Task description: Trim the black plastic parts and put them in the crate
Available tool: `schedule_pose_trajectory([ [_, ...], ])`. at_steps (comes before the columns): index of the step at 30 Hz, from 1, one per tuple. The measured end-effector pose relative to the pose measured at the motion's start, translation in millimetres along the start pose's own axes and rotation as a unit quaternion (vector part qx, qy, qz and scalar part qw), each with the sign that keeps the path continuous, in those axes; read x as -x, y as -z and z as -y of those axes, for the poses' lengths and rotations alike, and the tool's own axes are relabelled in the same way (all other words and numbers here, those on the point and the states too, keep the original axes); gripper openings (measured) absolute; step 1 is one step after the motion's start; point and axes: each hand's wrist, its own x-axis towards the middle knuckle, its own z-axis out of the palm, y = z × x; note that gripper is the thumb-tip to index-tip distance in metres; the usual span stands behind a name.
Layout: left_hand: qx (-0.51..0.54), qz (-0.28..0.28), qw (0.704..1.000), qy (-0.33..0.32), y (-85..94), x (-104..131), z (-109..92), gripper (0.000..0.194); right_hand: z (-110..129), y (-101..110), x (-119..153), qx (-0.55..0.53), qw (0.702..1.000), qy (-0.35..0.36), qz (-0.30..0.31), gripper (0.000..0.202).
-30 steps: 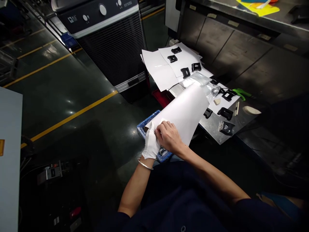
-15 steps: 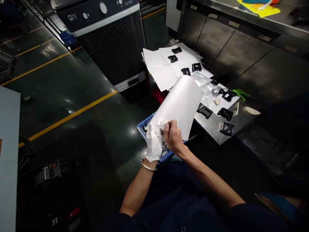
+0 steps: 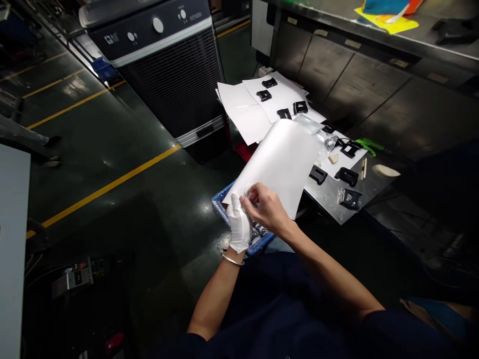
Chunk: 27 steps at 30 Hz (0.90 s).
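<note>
A large white sheet [image 3: 277, 159], curled along its upper left side, is gripped at its lower left corner by my left hand [image 3: 239, 224], which wears a white glove. Bare and closed, my right hand [image 3: 265, 207] has its thumb and fingers pinched close to the gloved fingertips, over the sheet; what they hold is too small to make out. Under both hands is a blue crate [image 3: 220, 207] wrapped in clear plastic, with small dark parts partly visible inside.
Right of the sheet, a metal table [image 3: 337, 207] bears black parts [image 3: 347, 176], white papers [image 3: 245, 112], clear bags and a green tool [image 3: 368, 144]. A dark air cooler [image 3: 172, 75] stands ahead. At far left a person's legs [image 3: 26, 134] show.
The small printed white piece at my right fingers no longer shows. My right hand has turned, its fingers nearer the glove. A person's legs have come into view at left.
</note>
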Motion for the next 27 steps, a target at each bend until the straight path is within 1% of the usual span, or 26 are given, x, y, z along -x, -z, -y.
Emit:
schedule_pose_trajectory([
  [2, 0.004, 0.017, 0.999, -0.036, 3.4, -1, 5, 0.037, 0, 1, -6, 0.053, 0.998, 0.018, 0.014, 0.019],
  [4, 0.016, 0.024, 0.998, -0.049, 4.9, -1, 8, 0.037, -3, 1, -12, 0.068, 0.996, 0.042, 0.029, 0.018],
  [6, 0.038, 0.009, 0.999, -0.034, 3.7, 0, 8, 0.037, -6, 0, -14, 0.043, 0.997, 0.057, 0.034, 0.021],
  [8, 0.067, 0.003, 0.998, -0.008, 0.7, 2, 7, 0.038, -8, -4, -14, 0.002, 0.999, 0.039, 0.019, 0.021],
  [12, 0.105, 0.052, 0.991, 0.058, -2.9, 2, 4, 0.046, -9, -16, -7, -0.043, 0.998, -0.020, -0.036, 0.020],
  [13, 0.105, 0.060, 0.991, 0.064, -2.4, 1, 4, 0.047, -10, -18, -6, -0.047, 0.998, -0.025, -0.046, 0.019],
  [15, 0.098, 0.059, 0.992, 0.051, 0.4, -3, 6, 0.047, -10, -19, -5, -0.049, 0.997, -0.025, -0.050, 0.018],
  [18, 0.080, 0.045, 0.996, 0.013, 6.8, -10, 10, 0.042, -11, -13, -9, -0.062, 0.998, -0.014, -0.007, 0.023],
  [20, 0.064, 0.050, 0.997, -0.010, 11.1, -12, 13, 0.037, -11, -8, -14, -0.065, 0.998, -0.013, 0.024, 0.024],
  [23, 0.055, 0.056, 0.996, -0.032, 16.2, -10, 16, 0.035, -12, -5, -21, -0.021, 0.999, -0.005, 0.042, 0.019],
  [27, 0.047, 0.032, 0.998, -0.036, 19.8, -9, 13, 0.032, -13, -7, -23, 0.023, 0.996, 0.022, 0.079, 0.017],
])
